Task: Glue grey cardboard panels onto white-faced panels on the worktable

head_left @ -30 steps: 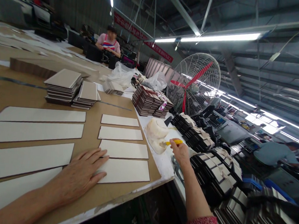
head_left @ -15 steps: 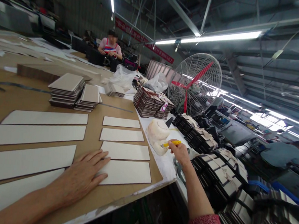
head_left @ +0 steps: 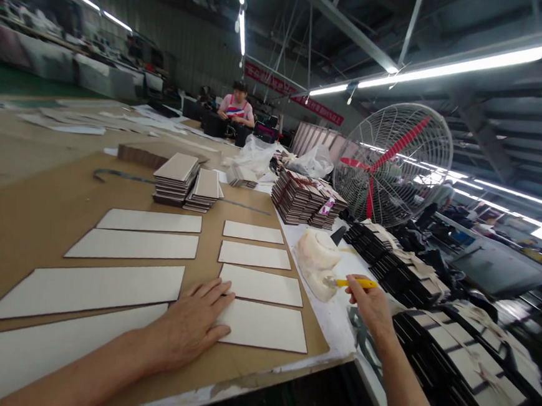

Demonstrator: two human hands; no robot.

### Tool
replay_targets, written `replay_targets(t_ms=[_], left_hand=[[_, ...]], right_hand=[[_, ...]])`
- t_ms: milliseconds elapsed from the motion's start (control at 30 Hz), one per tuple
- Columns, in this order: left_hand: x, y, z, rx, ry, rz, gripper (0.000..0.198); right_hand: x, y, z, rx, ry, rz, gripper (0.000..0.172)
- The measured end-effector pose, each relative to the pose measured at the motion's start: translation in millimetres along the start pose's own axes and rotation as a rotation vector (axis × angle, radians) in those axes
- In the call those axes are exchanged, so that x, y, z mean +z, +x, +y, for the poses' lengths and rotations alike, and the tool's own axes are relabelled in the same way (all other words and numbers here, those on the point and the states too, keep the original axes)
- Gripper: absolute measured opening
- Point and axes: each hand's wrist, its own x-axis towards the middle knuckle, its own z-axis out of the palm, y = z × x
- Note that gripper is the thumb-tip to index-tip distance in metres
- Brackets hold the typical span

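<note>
My left hand [head_left: 190,325] lies flat with fingers stretched out, its fingertips on the edges of the short white panels at the table's near side. Several short white panels [head_left: 261,324] are set in a column to its right, and longer white panels [head_left: 109,287] lie in another column to its left. In my right hand [head_left: 373,308] is a brush with a yellow handle [head_left: 361,283]. The brush's head touches the lower part of a cream-coloured, glue-crusted lump or container [head_left: 316,250] at the table's right edge; its inside cannot be made out.
Stacks of panels [head_left: 176,177] stand farther back on the brown board [head_left: 64,212]. Bundled panels [head_left: 306,199] sit by a large fan [head_left: 391,162]. Black-edged bundles [head_left: 465,362] line the right side. A person [head_left: 237,109] sits at the far end.
My view has turned left, so everything sits farther right in the picture. The brush stays in my right hand at the cream lump; my left hand still lies flat by the panels.
</note>
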Motion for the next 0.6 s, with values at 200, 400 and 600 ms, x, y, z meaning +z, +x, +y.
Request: replay_targets(t_ms=[200, 400, 600], left_hand=[[-32.8, 13.1, -6.6, 0.045, -0.015, -0.054, 0.059], [-48.6, 61.0, -43.4, -0.014, 0.082, 0.08, 0.044], [-49.0, 87.3, -73.9, -0.072, 0.131, 0.124, 0.043]], right_hand=[[-0.9, -7.2, 4.6, 0.031, 0.049, 0.068, 0.048], [-0.7, -10.8, -6.6, 0.016, -0.061, 0.044, 0.046], [-0.7, -5.2, 1.1, 0.03, -0.08, 0.016, 0.048]])
